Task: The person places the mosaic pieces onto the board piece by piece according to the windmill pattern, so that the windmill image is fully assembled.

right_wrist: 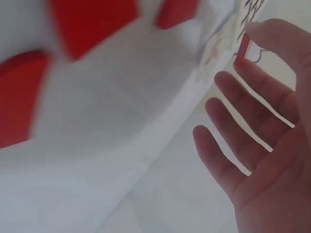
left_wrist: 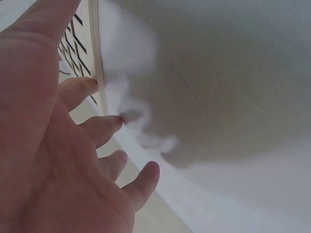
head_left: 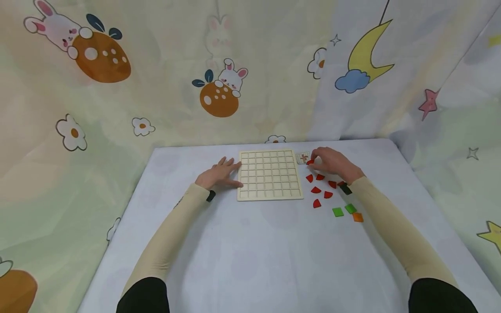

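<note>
A pale wooden grid board [head_left: 270, 176] lies on the white table. At its left edge rests my left hand [head_left: 220, 173], fingers spread, thumb and index finger touching the rim; the left wrist view shows the same spread fingers [left_wrist: 141, 187] beside the frame. Beyond the board's right side, my right hand [head_left: 334, 164] pinches a red rounded piece [right_wrist: 244, 48] between thumb and index finger, the other fingers extended. Just left of that hand is a small pattern card [head_left: 302, 158]. Several red quarter-round pieces [head_left: 315, 190] lie below the right hand.
Two green square tiles [head_left: 338, 212] and an orange tile [head_left: 358, 217] lie near the right forearm. A patterned cloth backdrop [head_left: 266, 100] hangs behind the table's far edge. Dark wrist straps [head_left: 346, 188] show at both wrists.
</note>
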A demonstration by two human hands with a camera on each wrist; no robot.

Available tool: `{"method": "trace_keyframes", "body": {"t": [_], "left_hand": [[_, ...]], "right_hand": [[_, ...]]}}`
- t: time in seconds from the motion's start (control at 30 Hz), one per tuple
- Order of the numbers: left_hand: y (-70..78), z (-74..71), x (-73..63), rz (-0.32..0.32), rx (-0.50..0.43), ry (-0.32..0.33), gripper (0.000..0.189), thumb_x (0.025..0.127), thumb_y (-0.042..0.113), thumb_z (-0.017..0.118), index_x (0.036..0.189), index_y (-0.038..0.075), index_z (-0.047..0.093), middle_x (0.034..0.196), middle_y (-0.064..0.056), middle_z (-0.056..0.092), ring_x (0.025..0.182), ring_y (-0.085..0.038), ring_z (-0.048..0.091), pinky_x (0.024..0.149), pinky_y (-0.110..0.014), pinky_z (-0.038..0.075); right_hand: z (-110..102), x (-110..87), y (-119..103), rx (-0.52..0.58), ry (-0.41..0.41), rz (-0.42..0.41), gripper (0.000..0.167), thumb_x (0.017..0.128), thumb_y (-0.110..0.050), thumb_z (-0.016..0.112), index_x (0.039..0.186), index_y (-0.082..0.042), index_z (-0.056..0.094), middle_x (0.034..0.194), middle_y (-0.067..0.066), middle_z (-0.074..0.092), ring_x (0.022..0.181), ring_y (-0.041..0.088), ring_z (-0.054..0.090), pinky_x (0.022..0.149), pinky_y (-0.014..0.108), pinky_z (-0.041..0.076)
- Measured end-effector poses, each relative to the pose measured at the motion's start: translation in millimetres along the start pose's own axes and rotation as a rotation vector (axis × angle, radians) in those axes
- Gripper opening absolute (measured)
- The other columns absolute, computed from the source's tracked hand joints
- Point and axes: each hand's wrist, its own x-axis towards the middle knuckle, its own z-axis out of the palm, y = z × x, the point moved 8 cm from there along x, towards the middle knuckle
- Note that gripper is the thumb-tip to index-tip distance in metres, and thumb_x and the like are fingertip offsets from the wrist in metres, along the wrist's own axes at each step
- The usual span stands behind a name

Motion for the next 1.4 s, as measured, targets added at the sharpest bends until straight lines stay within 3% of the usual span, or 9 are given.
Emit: {"method": "trace_keyframes", "body": {"t": [0.3,0.53,0.67,0.8,1.07,1.4], "left_hand": [[1.1,-1.0,-1.0,-0.002,0.011,0.0,0.101,0.085,0.069,0.064,0.163,0.025,0.017,0.171,-0.011,0.005,0.157,-0.037,-0.008,0.125,-0.059,0.011],[3.2,-2.1,-1.1,0.006,0.002,0.007,0.1,0.086,0.068,0.064,0.163,0.024,0.017,0.171,-0.011,0.005,0.157,-0.036,-0.009,0.126,-0.059,0.01],[2.7,-2.1,-0.3,0.001,0.004,0.009,0.101,0.085,0.069,0.065,0.163,0.026,0.017,0.171,-0.01,0.005,0.157,-0.035,-0.009,0.126,-0.058,0.01],[1.5,-1.6,-1.6,-0.005,0.008,0.015,0.101,0.085,0.069,0.065,0.163,0.026,0.017,0.171,-0.01,0.005,0.157,-0.035,-0.009,0.126,-0.058,0.01],[3.5,1.1,-3.0,0.001,-0.001,0.007,0.1,0.085,0.068,0.065,0.162,0.025,0.018,0.171,-0.011,0.007,0.157,-0.035,-0.007,0.126,-0.058,0.011],[1.8,-0.3,-3.0,-0.016,-0.017,0.003,0.099,0.086,0.067,0.065,0.163,0.027,0.016,0.171,-0.01,0.006,0.158,-0.034,-0.008,0.126,-0.058,0.01]], "right_hand": [[-1,26.1,-50,-0.022,-0.032,-0.161,0.026,0.091,-0.033,0.074,0.106,-0.012,0.068,0.102,0.003,0.068,0.092,0.022,0.057,0.087,0.041,0.052],[13,51.9,-81,-0.048,-0.076,-0.216,0.018,0.094,-0.033,0.071,0.1,-0.016,0.067,0.094,0.0,0.065,0.084,0.02,0.055,0.074,0.034,0.047],[17,64.0,-97,-0.076,-0.052,-0.274,0.014,0.094,-0.031,0.068,0.098,-0.018,0.066,0.091,-0.001,0.065,0.08,0.018,0.055,0.07,0.033,0.046],[19,72.7,-115,-0.081,-0.032,-0.346,0.014,0.095,-0.029,0.069,0.098,-0.016,0.066,0.093,0.001,0.065,0.082,0.019,0.055,0.075,0.036,0.048],[31,86.9,-127,-0.16,-0.05,-0.416,0.023,0.097,-0.032,0.067,0.111,-0.013,0.068,0.113,0.006,0.064,0.1,0.022,0.059,0.089,0.041,0.053],[30,96.0,-132,-0.21,-0.008,-0.511,0.024,0.097,-0.029,0.068,0.11,-0.01,0.073,0.111,0.01,0.066,0.103,0.027,0.06,0.092,0.042,0.051]]}}
